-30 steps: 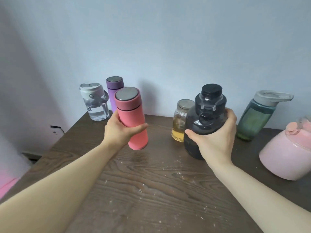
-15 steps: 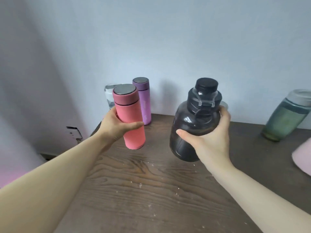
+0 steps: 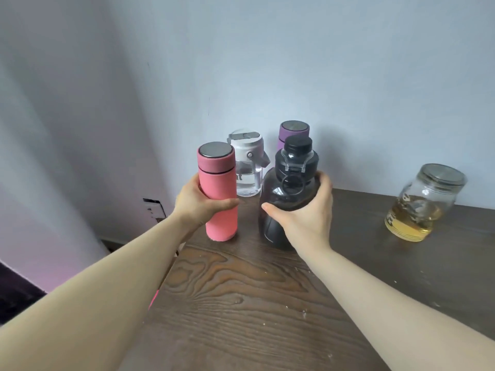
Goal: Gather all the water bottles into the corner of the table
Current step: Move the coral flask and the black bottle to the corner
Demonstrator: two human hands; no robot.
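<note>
Two hands (image 3: pixel 203 207), five bottles (image 3: pixel 217 191)

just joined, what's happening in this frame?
A person is gathering bottles at the table's far left corner. The left hand grips a pink bottle, the right hand a dark jug, both right by a clear bottle and a purple bottle already there. A glass jar stands apart at the right.

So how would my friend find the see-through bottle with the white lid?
Look at the far left corner of the wooden table, against the wall. The clear bottle stands there behind the pink flask, left of the purple flask. Only it is transparent with a white flip lid.
</note>
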